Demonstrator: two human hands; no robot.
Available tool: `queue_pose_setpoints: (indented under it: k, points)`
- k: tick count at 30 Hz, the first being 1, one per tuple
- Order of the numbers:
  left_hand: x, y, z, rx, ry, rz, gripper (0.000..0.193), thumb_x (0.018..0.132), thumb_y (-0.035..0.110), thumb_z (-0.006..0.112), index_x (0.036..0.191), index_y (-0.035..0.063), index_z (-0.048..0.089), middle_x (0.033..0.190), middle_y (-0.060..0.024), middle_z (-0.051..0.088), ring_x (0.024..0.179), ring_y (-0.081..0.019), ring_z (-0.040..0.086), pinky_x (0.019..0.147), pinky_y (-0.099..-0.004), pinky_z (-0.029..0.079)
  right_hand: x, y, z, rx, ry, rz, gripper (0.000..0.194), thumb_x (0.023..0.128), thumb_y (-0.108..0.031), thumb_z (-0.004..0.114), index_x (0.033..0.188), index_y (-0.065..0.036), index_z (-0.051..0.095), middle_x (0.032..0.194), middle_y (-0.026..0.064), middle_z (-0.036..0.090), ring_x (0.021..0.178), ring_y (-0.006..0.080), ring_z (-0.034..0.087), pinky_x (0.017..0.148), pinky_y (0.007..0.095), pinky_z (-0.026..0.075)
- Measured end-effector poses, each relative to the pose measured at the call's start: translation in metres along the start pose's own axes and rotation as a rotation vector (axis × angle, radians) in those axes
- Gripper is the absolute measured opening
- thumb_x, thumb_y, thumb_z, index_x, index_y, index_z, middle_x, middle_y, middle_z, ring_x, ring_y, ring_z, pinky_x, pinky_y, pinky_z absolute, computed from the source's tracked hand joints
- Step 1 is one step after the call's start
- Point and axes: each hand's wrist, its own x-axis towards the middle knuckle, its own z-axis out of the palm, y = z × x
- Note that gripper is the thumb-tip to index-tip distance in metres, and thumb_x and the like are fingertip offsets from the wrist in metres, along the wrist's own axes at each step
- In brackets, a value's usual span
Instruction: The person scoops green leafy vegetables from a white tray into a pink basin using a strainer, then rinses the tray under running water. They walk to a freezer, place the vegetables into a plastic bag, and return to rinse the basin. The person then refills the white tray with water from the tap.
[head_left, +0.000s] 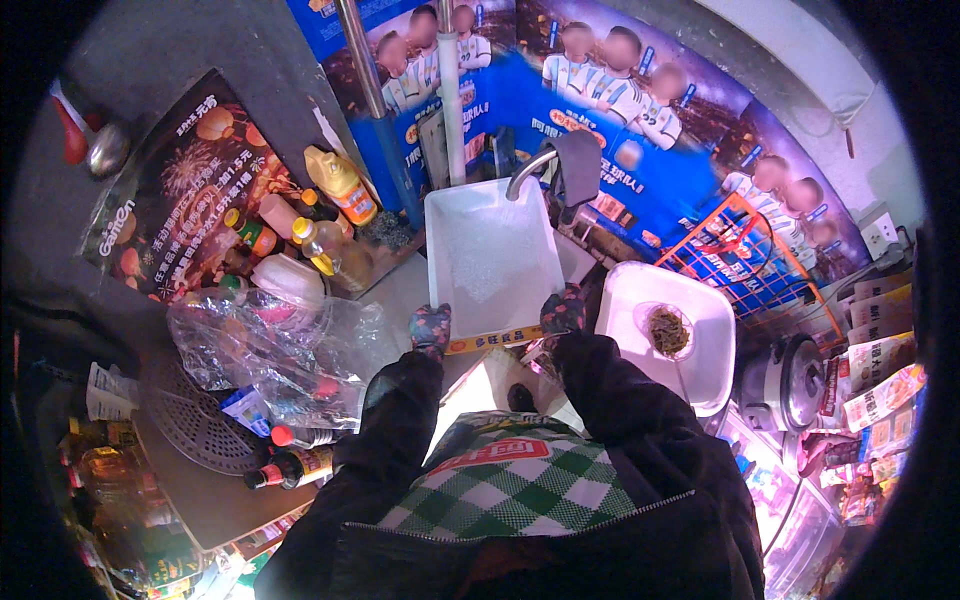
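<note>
My left hand (430, 328), in a dark flowered glove, grips the near left corner of a white rectangular plastic tub (433, 225). My right hand (562, 313), gloved alike, holds the near right corner. Water with bubbles appears to lie in the tub, and a yellow strip with writing runs along its near side. A curved metal faucet (531, 166) with a dark cloth (577, 171) draped over it reaches over the tub's far right corner. Right of my right hand stands a white basin (615, 300) with a clear bowl of dark greenish strips (667, 332) in it.
Several bottles, including a yellow jug (349, 191), stand at the left, near clear plastic bags (277, 352). A round perforated metal plate (191, 420) and sauce bottles (292, 469) lie lower left. An orange wire rack (750, 270) and a rice cooker (784, 382) are at the right.
</note>
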Motion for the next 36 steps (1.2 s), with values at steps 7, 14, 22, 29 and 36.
queue_pose_setpoints:
  k: [7,14,22,29,36]
  points:
    - [-0.002,0.02,-0.02,0.143,-0.148,-0.015,0.024,0.085,0.023,0.045,0.092,0.0091,0.063,0.081,-0.0178,0.06,0.078,-0.0313,0.06,0.064,-0.0385,0.047,0.0,0.0,-0.003,-0.009,-0.003,-0.01,0.021,0.086,-0.024,0.046,0.071,-0.012,0.054,0.063,0.0039,0.057,0.059,0.0168,0.057,0.051,0.0331,0.045]
    - [-0.003,0.027,-0.025,-0.088,-0.083,-0.002,0.028,0.079,0.025,0.056,0.081,-0.0021,0.062,0.073,-0.0207,0.062,0.072,-0.0339,0.062,0.065,-0.0384,0.047,-0.003,0.0,-0.005,-0.013,-0.01,-0.018,0.02,0.086,-0.024,0.046,0.072,-0.012,0.054,0.063,0.0038,0.057,0.058,0.0168,0.057,0.051,0.0329,0.045]
    - [-0.005,0.039,-0.031,0.087,-0.093,0.027,0.032,0.08,0.028,0.054,0.077,-0.0025,0.062,0.073,-0.0208,0.063,0.072,-0.0335,0.062,0.068,-0.0374,0.048,-0.006,0.001,-0.005,-0.014,-0.013,-0.02,0.02,0.086,-0.023,0.046,0.072,-0.012,0.054,0.063,0.0037,0.057,0.058,0.0167,0.056,0.051,0.0327,0.045]
    - [-0.007,0.043,-0.034,-0.021,-0.067,0.046,0.031,0.08,0.027,0.051,0.074,-0.0015,0.06,0.072,-0.0206,0.062,0.071,-0.0331,0.062,0.067,-0.0376,0.048,-0.008,-0.002,-0.006,-0.017,-0.016,-0.026,0.019,0.086,-0.023,0.047,0.072,-0.012,0.054,0.063,0.0035,0.056,0.058,0.0167,0.056,0.051,0.0325,0.045]
    - [-0.003,0.036,-0.027,0.105,-0.151,-0.01,0.027,0.083,0.025,0.049,0.078,0.0021,0.061,0.073,-0.0183,0.061,0.074,-0.0322,0.061,0.067,-0.0371,0.048,-0.008,-0.002,-0.006,-0.018,-0.021,-0.029,0.019,0.086,-0.023,0.047,0.073,-0.012,0.054,0.063,0.0034,0.056,0.058,0.0166,0.055,0.051,0.0323,0.045]
